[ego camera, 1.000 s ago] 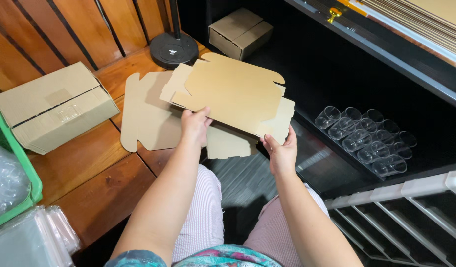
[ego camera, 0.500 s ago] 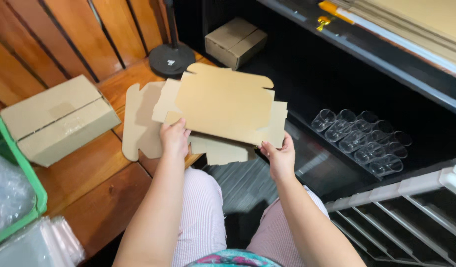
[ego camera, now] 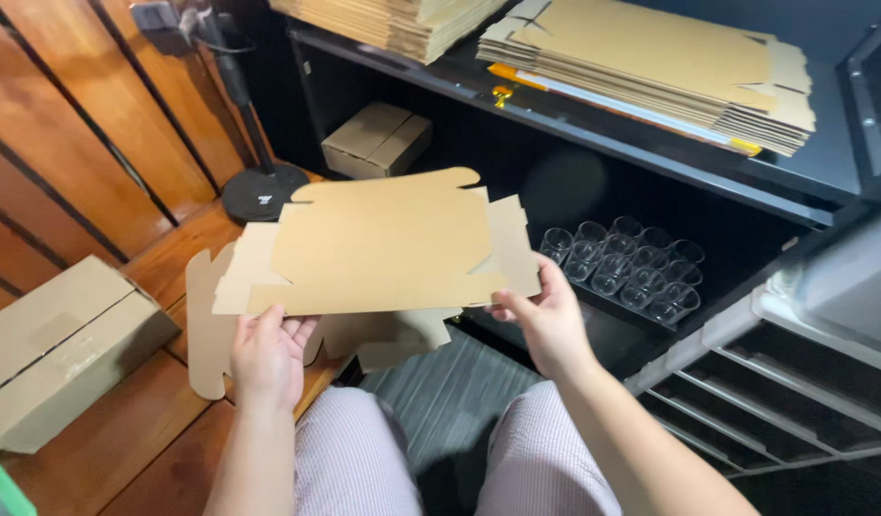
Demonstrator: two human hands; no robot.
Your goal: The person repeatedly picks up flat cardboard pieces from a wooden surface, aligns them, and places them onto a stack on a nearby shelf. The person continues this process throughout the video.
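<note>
Both hands hold up a flat, unfolded tan cardboard box blank (ego camera: 378, 244), die-cut with notched flaps on both ends and a rounded tab along its far edge. It is roughly level, above the lap and the wooden platform (ego camera: 125, 440). The left hand (ego camera: 267, 355) pinches the near left edge, fingers curled under, thumb side on top. The right hand (ego camera: 547, 323) grips the near right corner, thumb on top, fingers below (mostly hidden). The surface is plain, matte, no print, creases faint.

A second flat cardboard blank (ego camera: 209, 334) lies on the platform just under the held one. A closed brown cardboard box (ego camera: 58, 349) sits to the left. Clear plastic cups (ego camera: 622, 268) are grouped on the dark lower shelf, a small closed carton (ego camera: 376, 139) behind. Stacks of flat cardboard sheets (ego camera: 651, 67) rest on the upper black shelf (ego camera: 593, 129). A round black stand base (ego camera: 265, 191) is by the wall.
</note>
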